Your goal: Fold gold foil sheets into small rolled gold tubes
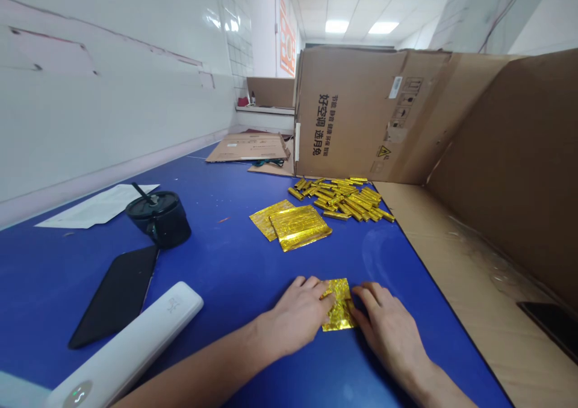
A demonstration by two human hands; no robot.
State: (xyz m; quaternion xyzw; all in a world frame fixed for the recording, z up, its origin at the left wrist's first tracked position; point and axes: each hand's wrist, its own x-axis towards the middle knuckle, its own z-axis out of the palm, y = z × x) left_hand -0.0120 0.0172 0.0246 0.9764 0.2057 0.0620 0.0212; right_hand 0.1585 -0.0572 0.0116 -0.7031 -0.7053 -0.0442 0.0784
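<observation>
A small square of shiny gold foil paper (339, 315) lies on the blue table in front of me. My left hand (301, 309) rests over its left side, fingers spread and pressing on the foil. At the right edge, my right hand (389, 319) pinches the foil between thumb and curled fingers, where a small fold shows. Beyond my hands, two larger gold foil sheets (301, 226) overlap on the table. Behind them to the right is a loose heap of narrow gold foil rolls or folded strips (347, 200).
On the left are a dark lidded mug (168, 222) with a straw, a black phone-like slab (116, 296), a long white device (130, 348) and white paper (93, 206). A large cardboard box (356, 119) stands behind; cardboard lines the right edge. Flat cardboard (248, 147) lies at the back.
</observation>
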